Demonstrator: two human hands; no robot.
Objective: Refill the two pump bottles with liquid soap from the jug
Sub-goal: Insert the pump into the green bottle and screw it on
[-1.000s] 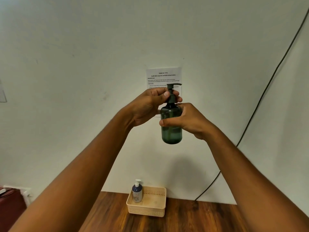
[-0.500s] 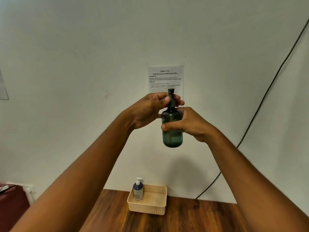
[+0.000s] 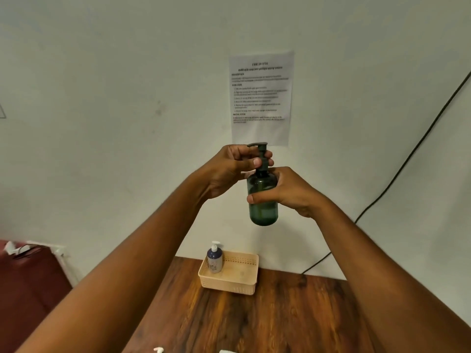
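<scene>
Held up before the wall, the dark green translucent plastic pump bottle (image 3: pixel 263 200) sits clamped in the right hand (image 3: pixel 288 193); the left hand (image 3: pixel 234 169) pinches its pump collar (image 3: pixel 262 163). Looks light, smooth, possibly slippery: grip the body, twist at the collar.

The right hand (image 3: pixel 293 194) holds the green pump bottle (image 3: pixel 263 200) upright in the air; the left hand (image 3: pixel 237 166) grips its pump (image 3: pixel 261 155).
</scene>
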